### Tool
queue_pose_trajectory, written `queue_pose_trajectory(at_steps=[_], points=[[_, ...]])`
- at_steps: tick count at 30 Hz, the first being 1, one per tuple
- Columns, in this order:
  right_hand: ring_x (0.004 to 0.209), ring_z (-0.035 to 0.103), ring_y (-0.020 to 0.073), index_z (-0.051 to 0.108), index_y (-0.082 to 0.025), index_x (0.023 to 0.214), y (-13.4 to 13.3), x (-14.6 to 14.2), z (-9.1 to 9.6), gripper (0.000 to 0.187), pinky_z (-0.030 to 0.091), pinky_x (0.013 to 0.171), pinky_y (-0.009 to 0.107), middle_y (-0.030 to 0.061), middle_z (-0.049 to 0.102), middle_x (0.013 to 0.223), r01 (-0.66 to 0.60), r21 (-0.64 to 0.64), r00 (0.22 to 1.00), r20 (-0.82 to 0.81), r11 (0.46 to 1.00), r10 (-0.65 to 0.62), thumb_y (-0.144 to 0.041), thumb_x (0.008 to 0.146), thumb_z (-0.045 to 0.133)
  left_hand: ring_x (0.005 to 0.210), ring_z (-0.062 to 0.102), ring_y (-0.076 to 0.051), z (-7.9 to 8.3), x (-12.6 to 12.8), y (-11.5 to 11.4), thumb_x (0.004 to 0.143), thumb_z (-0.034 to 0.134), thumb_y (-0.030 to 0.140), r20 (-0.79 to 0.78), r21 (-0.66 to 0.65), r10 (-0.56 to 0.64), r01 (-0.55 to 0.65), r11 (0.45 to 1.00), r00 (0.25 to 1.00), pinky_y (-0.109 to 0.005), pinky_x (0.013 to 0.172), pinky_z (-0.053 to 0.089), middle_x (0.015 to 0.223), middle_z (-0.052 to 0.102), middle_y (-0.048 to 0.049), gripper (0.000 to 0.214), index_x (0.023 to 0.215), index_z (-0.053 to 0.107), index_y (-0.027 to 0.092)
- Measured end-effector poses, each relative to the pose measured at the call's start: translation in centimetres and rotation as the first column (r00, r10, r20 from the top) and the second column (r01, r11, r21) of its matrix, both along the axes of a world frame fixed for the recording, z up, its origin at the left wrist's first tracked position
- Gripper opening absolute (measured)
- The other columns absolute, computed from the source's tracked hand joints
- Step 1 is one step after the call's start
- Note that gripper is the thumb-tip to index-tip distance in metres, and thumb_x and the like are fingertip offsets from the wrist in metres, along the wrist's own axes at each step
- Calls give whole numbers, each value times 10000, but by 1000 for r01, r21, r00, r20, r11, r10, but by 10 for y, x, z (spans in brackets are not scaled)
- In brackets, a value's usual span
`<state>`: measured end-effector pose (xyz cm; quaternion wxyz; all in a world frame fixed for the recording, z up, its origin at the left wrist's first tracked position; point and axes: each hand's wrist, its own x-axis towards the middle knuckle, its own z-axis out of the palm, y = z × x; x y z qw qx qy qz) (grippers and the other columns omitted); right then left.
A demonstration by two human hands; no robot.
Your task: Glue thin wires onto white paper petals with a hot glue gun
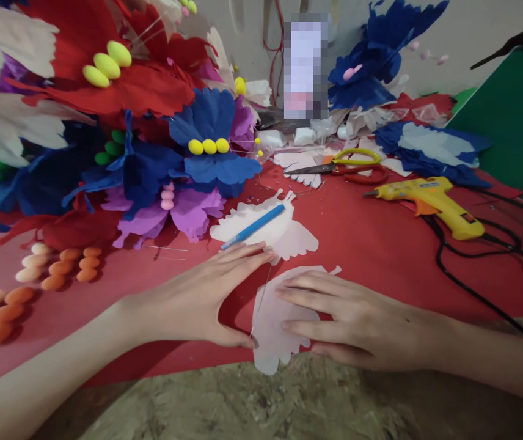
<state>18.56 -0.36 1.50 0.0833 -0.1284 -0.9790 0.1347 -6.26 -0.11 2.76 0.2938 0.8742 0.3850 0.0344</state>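
Observation:
A pale wing-shaped paper cutout [268,318] with a scalloped edge lies at the front of the red table. My right hand [353,315] rests flat on it, fingers stretched out and slightly apart. A thin straight wire [262,297] runs along the cutout's left side. My left hand [197,287] is spread wide, its thumb tip at the wire's near end and its fingertips by the far end. Just beyond those fingertips, a blue pen [256,225] sits on a white butterfly-shaped paper cutout [300,239].
Scissors [341,165] and a yellow glue gun [431,198] with a black cord lie at the back right. Red, blue [206,119] and purple butterflies crowd the left. Orange egg-shaped pieces [2,315] sit at front left. A green board [513,128] stands at right.

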Motion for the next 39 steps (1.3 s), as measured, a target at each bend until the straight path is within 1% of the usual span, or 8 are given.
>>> queue_pose_trajectory(at_steps=[5,12,19,22,26,30,34,39], points=[[1199,393,244,601,-176,1096,0,0,0,321,369,985,426,109,481,1277,-2,3,1000,13,1000,2,-271,893,371,1344,183,-283,-1,0,0,650,664,531,-10,-11,-1,1,1000,1000,-459,1070,223,1458,256,-90,908,1390,220,247],[1205,380,232,598,-185,1093,-1,0,-1,309,364,980,424,115,480,1273,2,10,1000,13,1000,-2,-265,885,384,1333,199,-322,-7,1,-3,617,705,503,75,10,25,-26,1000,997,-498,1071,211,1460,238,-122,947,1388,234,220],[1157,439,239,609,-186,1046,-1,0,1,291,412,934,420,90,508,1259,22,41,999,-34,999,-21,-295,884,393,1339,158,-339,-7,2,-4,615,671,568,28,22,29,-29,999,999,-517,1070,193,1462,220,-148,994,1399,204,172],[1141,456,215,581,-140,1084,1,3,-3,313,410,955,401,91,541,1222,114,57,985,-135,992,-105,-259,883,373,1345,128,-340,-5,4,-3,619,647,601,-9,22,29,-29,999,1000,-524,1070,178,1462,209,-162,1013,1400,192,143],[1158,466,184,528,-86,1149,5,3,-9,348,417,971,370,117,557,1204,321,78,929,-220,944,-297,-222,882,353,1348,140,-318,-5,4,-3,641,621,609,-38,41,9,-8,999,999,-508,1072,183,1464,214,-148,972,1397,199,167],[1194,450,180,496,-64,1202,15,-3,-11,402,419,977,379,131,510,1259,401,66,904,-192,914,-383,-245,896,310,1344,156,-318,-7,4,-3,645,633,578,-40,101,-12,16,995,999,-504,1070,199,1460,218,-160,971,1396,195,147],[1245,387,175,483,-72,1233,27,-12,-10,432,361,1028,389,102,455,1313,372,76,923,-131,925,-361,-253,915,254,1330,198,-330,-4,4,-7,621,636,599,-9,165,-8,10,986,1000,-522,1052,237,1432,276,-182,986,1380,221,125],[1268,352,189,489,-91,1236,40,-21,-9,466,308,1055,424,85,425,1336,361,73,932,-21,930,-361,-314,930,216,1319,231,-338,3,5,-15,608,656,567,0,165,-86,85,983,996,-533,1052,235,1408,321,-193,969,1358,245,112]])
